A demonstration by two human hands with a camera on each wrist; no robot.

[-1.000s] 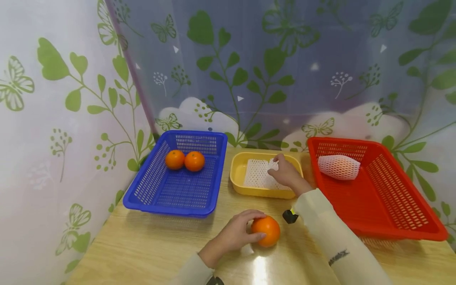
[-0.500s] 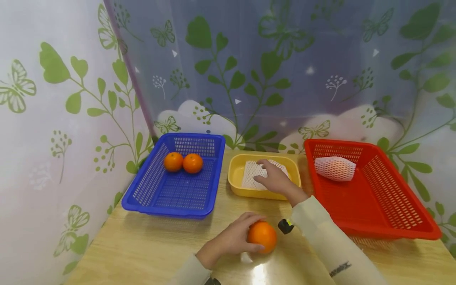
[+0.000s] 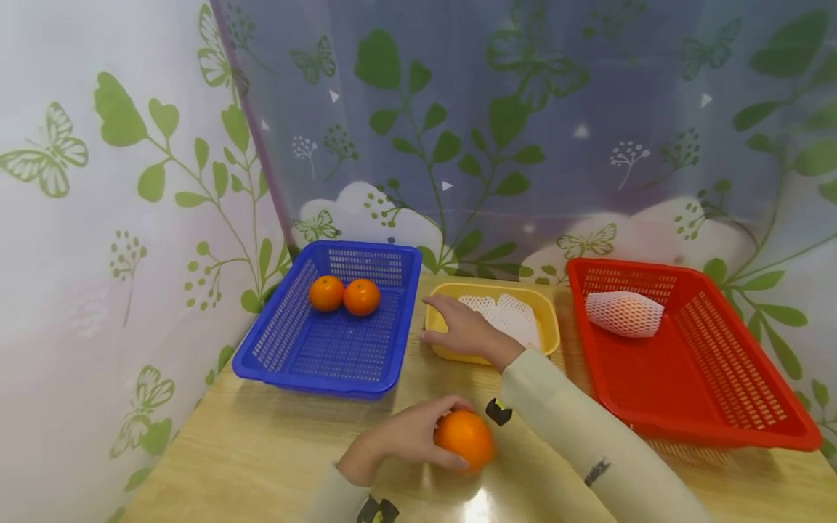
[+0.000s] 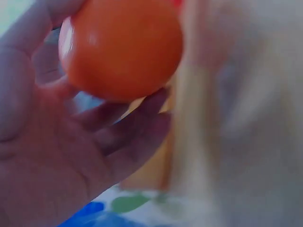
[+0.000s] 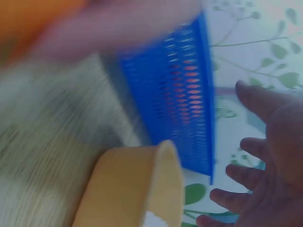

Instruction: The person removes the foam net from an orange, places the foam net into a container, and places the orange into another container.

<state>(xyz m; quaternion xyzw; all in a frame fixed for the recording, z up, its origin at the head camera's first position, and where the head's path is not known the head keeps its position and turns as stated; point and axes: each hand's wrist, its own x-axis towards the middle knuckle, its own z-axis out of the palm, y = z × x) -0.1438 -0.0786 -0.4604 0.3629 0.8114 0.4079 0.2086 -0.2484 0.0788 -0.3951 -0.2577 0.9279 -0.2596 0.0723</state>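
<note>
My left hand (image 3: 412, 434) grips an orange (image 3: 466, 440) just above or on the table; which of the two I cannot tell. In the left wrist view, the thumb and fingers curve round the orange (image 4: 123, 49). My right hand (image 3: 466, 330) reaches over the left end of a yellow tray (image 3: 548, 341), holding nothing, its fingers spread. White foam fruit nets (image 3: 516, 319) lie in that tray, partly hidden by the hand. From the right wrist, the spread hand (image 5: 279, 163) shows beside the tray (image 5: 123, 184) and the blue basket (image 5: 165, 94).
At the left is a blue basket (image 3: 314, 378) with two oranges (image 3: 344, 296) at its back. A red basket (image 3: 686, 428) stands at the right, holding a net-wrapped fruit (image 3: 624, 314). A patterned curtain (image 3: 445, 109) hangs behind the wooden table (image 3: 209, 465).
My right hand has moved left across the yellow tray, away from the foam nets and towards the blue basket. My left hand has shifted slightly left and nearer with the orange.
</note>
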